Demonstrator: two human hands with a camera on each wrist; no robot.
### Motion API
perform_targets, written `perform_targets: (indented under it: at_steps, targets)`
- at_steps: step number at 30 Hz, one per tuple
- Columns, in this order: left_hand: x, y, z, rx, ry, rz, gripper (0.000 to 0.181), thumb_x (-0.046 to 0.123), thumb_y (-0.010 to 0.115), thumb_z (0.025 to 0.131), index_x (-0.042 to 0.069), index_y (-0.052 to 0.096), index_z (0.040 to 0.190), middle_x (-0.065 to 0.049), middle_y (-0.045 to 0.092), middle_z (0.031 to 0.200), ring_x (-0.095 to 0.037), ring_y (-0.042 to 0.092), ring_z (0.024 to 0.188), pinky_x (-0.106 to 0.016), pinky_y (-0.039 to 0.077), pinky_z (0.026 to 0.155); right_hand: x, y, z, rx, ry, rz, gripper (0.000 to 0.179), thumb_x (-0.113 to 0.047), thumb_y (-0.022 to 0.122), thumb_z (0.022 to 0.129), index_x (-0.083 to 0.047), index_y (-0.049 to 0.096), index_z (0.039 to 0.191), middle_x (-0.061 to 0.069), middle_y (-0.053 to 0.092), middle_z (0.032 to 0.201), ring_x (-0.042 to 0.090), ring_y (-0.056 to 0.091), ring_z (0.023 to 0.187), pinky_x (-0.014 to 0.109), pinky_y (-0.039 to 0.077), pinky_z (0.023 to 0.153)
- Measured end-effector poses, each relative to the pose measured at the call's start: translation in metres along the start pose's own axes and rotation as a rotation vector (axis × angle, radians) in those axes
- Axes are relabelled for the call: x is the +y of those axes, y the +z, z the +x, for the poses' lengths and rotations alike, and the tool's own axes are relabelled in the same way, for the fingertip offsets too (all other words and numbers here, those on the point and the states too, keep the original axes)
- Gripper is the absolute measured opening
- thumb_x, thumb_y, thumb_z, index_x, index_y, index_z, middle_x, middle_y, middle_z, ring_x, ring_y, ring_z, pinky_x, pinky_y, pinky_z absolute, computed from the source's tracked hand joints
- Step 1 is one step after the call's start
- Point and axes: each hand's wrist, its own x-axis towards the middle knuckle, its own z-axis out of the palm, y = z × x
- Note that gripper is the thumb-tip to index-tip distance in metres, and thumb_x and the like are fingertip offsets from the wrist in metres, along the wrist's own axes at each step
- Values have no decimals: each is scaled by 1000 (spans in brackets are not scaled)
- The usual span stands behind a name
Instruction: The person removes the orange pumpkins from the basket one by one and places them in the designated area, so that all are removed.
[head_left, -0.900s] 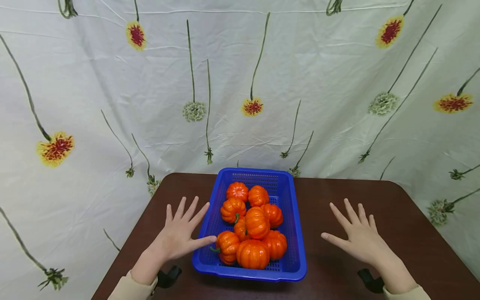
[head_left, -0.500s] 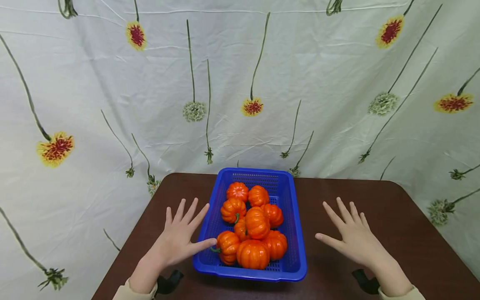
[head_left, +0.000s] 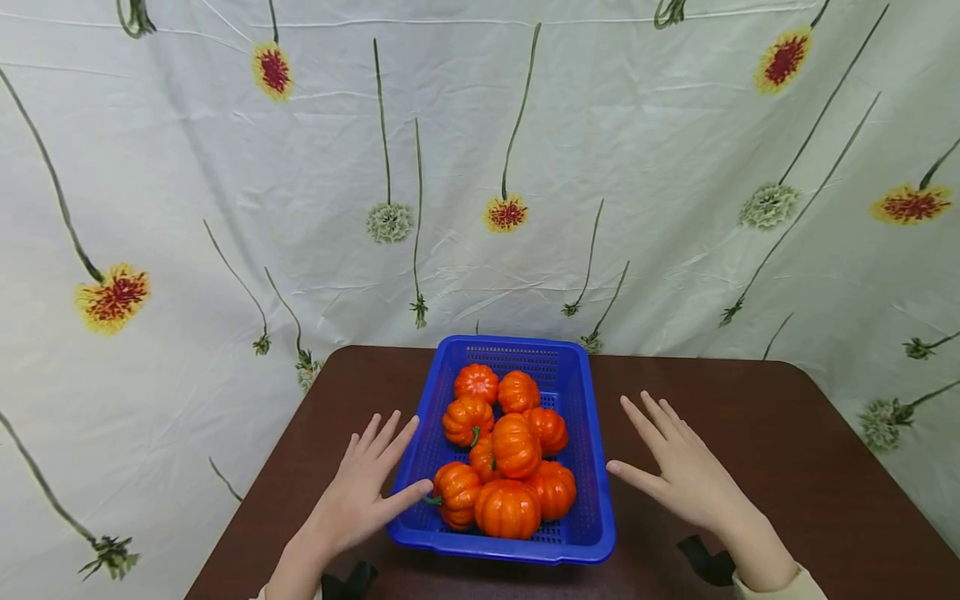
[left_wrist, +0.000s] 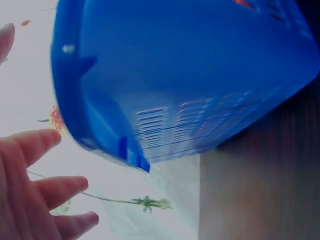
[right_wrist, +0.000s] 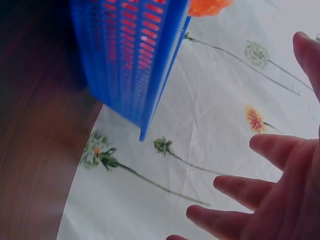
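A blue plastic basket (head_left: 603,500) with slotted walls stands on the table and holds several shiny orange pumpkins (head_left: 516,446), some with green stems. On its left, my left hand (head_left: 356,492) hovers with straight, spread fingers; the thumb overlaps the basket's rim in the head view. To the right, my right hand (head_left: 686,471) is held with fingers extended, its thumb tip close by the right rim. Neither hand holds anything. Both wrist views show the basket's outer wall (left_wrist: 165,70) with spread fingers (right_wrist: 275,147) apart from it.
The dark brown table (head_left: 750,417) has rounded back corners. Behind it hangs a white cloth (head_left: 465,108) printed with flowers. A black strap piece (head_left: 705,560) sits below each wrist.
My right hand has moved left toward the basket. The left hand has shifted slightly right and down, its fingers drawing somewhat closer together. The basket and pumpkins stay where they were.
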Motion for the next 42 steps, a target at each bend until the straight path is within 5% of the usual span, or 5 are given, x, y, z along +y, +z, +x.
perform_targets:
  at_steps: [8, 15, 25, 31, 42]
  targets:
    - [-4, 12, -8, 99, -83, -160, 63, 45, 59, 88, 23, 40, 144, -5, 28, 151, -31, 26, 136, -62, 26, 100, -15, 3, 10, 44, -23, 83, 79, -61, 56, 84, -25, 29, 148, 8, 29, 150, 33, 28, 135, 57, 31, 99]
    - [-9, 27, -14, 163, -151, -373, 51, 32, 61, 91, 18, 48, 138, -10, 34, 148, -33, 35, 132, -61, 29, 98, -28, 8, 21, 34, -66, 204, 74, -56, 59, 84, -22, 36, 145, 6, 36, 147, 29, 37, 131, 54, 35, 98]
    - [-14, 54, -17, 155, -247, -762, 43, 16, 58, 92, 11, 51, 134, -15, 36, 146, -28, 45, 123, -23, 42, 90, -38, 21, 44, -147, -68, 464, 74, -49, 67, 82, -18, 38, 143, 6, 40, 143, 30, 44, 125, 51, 39, 95]
    - [-14, 63, -17, 119, -234, -1013, 44, 11, 47, 96, 4, 40, 139, -21, 39, 139, -18, 52, 114, -26, 47, 85, -36, 27, 54, -258, -84, 570, 72, -39, 68, 84, -11, 37, 143, 12, 39, 143, 36, 42, 125, 51, 39, 96]
    - [-15, 68, -18, 105, -230, -1117, 45, 15, 39, 99, 5, 34, 142, -19, 33, 143, -16, 47, 118, -25, 43, 90, -28, 41, 65, -349, -102, 704, 71, -28, 70, 85, -4, 36, 142, 18, 36, 144, 37, 41, 126, 54, 36, 98]
